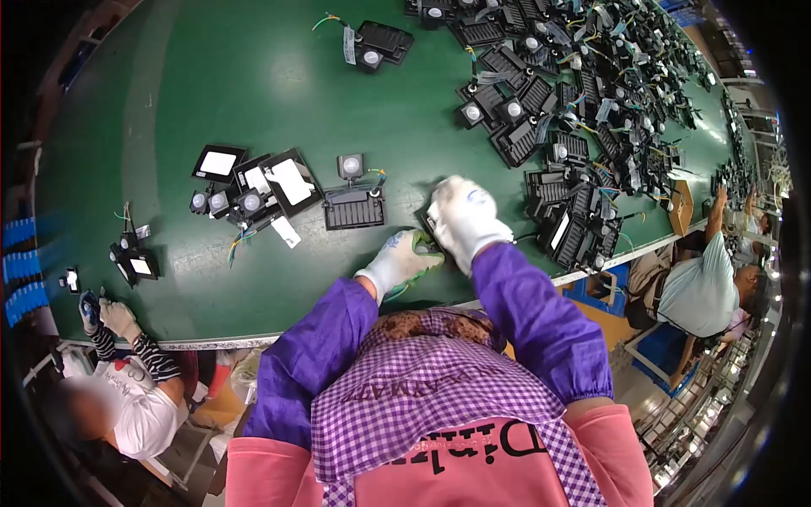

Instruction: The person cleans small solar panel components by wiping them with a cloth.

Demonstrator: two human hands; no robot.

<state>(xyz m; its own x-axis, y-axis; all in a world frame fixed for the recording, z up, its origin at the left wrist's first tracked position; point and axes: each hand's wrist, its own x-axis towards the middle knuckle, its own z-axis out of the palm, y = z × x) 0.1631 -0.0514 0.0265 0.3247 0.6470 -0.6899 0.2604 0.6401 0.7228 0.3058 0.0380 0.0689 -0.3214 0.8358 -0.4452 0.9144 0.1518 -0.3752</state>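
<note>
My left hand (404,260), in a white glove with green fingertips, curls its thumb and fingers round the near side of a black floodlight (432,236). Most of that floodlight is hidden. Green and yellow wire shows below the left wrist. Over its far side my right hand (466,215), in a white glove, is closed in a fist; what its fingers grip is hidden. Left of my hands a floodlight with a round sensor (355,208) lies with its ribbed back up. Beyond it several floodlights (291,182) sit in a cluster, some with white panels up.
A large heap of floodlights (583,110) covers the right of the green table (279,76). One lies apart at the back (384,42), another at the left (133,260). A co-worker's gloved hands (114,317) are at the left edge; another person (701,291) sits right.
</note>
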